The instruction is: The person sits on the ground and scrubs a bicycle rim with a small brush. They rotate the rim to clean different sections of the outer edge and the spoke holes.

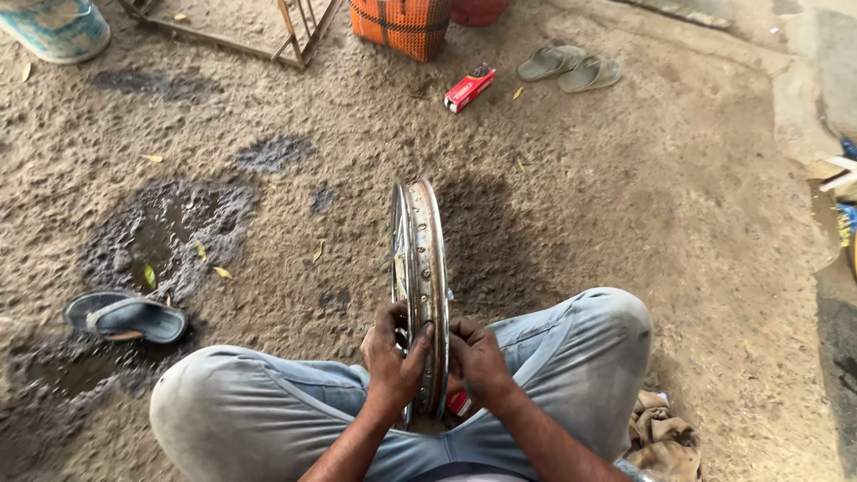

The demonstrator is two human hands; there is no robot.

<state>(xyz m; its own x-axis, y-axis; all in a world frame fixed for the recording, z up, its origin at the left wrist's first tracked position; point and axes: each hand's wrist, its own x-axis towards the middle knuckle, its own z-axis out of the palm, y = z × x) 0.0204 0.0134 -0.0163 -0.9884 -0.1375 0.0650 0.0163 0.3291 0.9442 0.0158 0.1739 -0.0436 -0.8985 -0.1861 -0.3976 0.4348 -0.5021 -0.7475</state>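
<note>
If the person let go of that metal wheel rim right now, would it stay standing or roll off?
Probably neither. The metal rim stands on its thin edge, steadied by the left hand and right hand, so it would likely tip sideways. It looks stiff. The rough dirt ground should limit rolling.

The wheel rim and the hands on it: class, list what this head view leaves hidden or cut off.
- Wheel rim: its bottom is hidden behind the left hand, right hand and knees.
- Small red thing under the right hand: mostly covered.
- Orange basket: cut off by the top edge.
</note>
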